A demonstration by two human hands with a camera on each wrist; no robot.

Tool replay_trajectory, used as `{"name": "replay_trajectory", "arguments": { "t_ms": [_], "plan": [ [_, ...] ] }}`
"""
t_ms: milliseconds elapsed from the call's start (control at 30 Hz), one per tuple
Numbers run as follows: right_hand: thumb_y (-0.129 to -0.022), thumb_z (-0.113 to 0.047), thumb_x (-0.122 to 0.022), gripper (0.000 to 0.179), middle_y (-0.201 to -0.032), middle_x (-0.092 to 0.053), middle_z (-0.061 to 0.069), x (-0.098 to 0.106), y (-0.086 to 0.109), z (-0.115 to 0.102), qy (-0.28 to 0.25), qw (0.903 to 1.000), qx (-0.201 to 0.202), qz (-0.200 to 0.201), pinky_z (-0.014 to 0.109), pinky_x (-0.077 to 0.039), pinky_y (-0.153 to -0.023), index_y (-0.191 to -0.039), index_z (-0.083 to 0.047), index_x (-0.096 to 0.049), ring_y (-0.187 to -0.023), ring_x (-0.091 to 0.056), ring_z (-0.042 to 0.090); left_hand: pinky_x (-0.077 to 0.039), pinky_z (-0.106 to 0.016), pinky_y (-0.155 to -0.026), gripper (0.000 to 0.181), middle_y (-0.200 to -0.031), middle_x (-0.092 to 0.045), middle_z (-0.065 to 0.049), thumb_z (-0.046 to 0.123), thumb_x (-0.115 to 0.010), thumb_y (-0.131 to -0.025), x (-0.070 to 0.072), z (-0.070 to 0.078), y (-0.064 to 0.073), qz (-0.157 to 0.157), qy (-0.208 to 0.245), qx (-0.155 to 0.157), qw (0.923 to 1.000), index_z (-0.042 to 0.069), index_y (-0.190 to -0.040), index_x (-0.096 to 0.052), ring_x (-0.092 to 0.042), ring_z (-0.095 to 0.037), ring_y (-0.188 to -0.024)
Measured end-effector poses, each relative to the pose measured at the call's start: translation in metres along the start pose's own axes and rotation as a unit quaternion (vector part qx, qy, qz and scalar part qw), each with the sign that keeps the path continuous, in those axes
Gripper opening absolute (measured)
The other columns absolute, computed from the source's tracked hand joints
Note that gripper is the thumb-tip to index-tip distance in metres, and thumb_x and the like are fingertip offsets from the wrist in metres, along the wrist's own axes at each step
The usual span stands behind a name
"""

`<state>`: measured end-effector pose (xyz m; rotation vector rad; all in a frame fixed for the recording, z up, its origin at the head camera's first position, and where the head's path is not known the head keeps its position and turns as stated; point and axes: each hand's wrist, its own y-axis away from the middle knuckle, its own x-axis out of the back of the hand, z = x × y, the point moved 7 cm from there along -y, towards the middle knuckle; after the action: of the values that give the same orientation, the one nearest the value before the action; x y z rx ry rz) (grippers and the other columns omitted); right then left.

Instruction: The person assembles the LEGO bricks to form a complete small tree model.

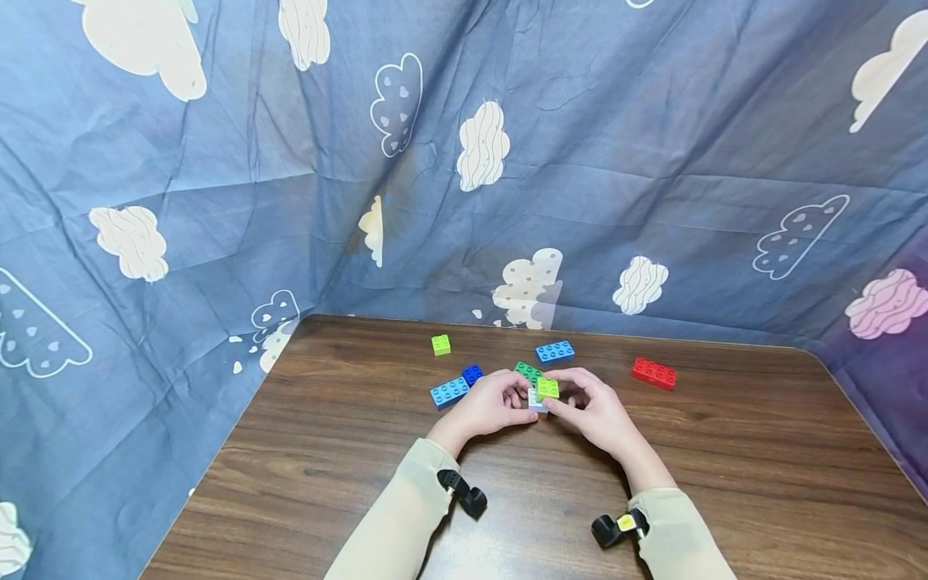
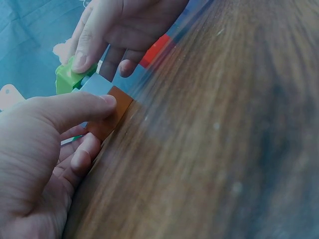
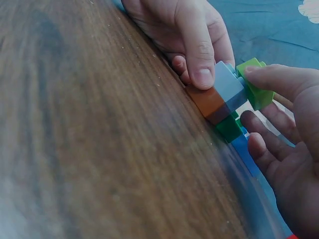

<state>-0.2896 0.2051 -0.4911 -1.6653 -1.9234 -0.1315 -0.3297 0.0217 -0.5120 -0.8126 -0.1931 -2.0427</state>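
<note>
1. A person works with bare hands at a wooden tabletop; a small stack of toy bricks sits between the hands; clock directions start from this stack in the head view.
2. At 9 o'clock, the left hand pinches the stack low down; its thumb lies where an orange brick meets the pale blue brick above it.
3. At 3 o'clock, the right hand pinches a lime brick between thumb and finger, over the pale blue brick's right end.
4. The work looks partly done; orange and pale blue appear joined; the lime brick sits tilted in the wrist views, and whether it is seated cannot be told.
5. A green brick lies just beyond at 12 o'clock; whether it is attached is unclear.
6. Apparently unused so far: a second lime brick at 10; a light blue brick at 9, a dark blue brick just beside it; a mid-blue brick near 1; a red brick near 3.
</note>
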Motion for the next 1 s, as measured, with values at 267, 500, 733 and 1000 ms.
{"name": "replay_trajectory", "arguments": {
  "t_ms": [267,500,733,1000],
  "plan": [
    [-0.099,-0.016,-0.084,0.039,-0.127,-0.075,0.007,-0.0033,-0.0005,0.0013,-0.013,0.9996,-0.002,-0.024,0.026,-0.058,-0.087,-0.137,-0.012,-0.073,-0.110,-0.069,0.022,-0.054,-0.022,-0.075,0.033,-0.097,-0.067,0.004,0.024,-0.092,-0.091,0.0006,0.0016,0.0005,-0.001,0.002,0.002,1.0000,0.015,-0.116,-0.073,-0.063,-0.004,-0.082],
    [-0.100,-0.018,-0.083,0.042,-0.128,-0.076,0.007,-0.0067,-0.0007,0.0008,-0.015,0.9994,0.003,-0.032,0.028,-0.059,-0.089,-0.140,-0.014,-0.072,-0.114,-0.070,0.025,-0.054,-0.021,-0.076,0.030,-0.097,-0.066,0.004,0.024,-0.092,-0.091,-0.0007,0.0005,-0.0008,-0.001,-0.002,0.001,1.0000,0.015,-0.113,-0.072,-0.063,-0.004,-0.083],
    [-0.100,-0.018,-0.083,0.042,-0.128,-0.076,0.006,-0.0069,-0.0007,0.0001,-0.013,0.9995,0.000,-0.028,0.028,-0.059,-0.088,-0.140,-0.013,-0.072,-0.115,-0.070,0.026,-0.054,-0.022,-0.076,0.031,-0.097,-0.066,0.004,0.024,-0.092,-0.091,-0.0011,-0.0001,-0.0008,-0.002,-0.003,0.003,1.0000,0.015,-0.113,-0.073,-0.064,-0.004,-0.083],
    [-0.100,-0.017,-0.083,0.041,-0.128,-0.076,0.006,-0.0076,-0.0010,-0.0001,-0.011,0.9995,0.014,-0.028,0.028,-0.059,-0.088,-0.140,-0.014,-0.073,-0.116,-0.070,0.025,-0.054,-0.022,-0.076,0.029,-0.097,-0.067,0.002,0.024,-0.092,-0.091,-0.0012,0.0003,-0.0009,-0.002,-0.004,0.002,1.0000,0.016,-0.111,-0.072,-0.064,-0.005,-0.083]
  ]
}}
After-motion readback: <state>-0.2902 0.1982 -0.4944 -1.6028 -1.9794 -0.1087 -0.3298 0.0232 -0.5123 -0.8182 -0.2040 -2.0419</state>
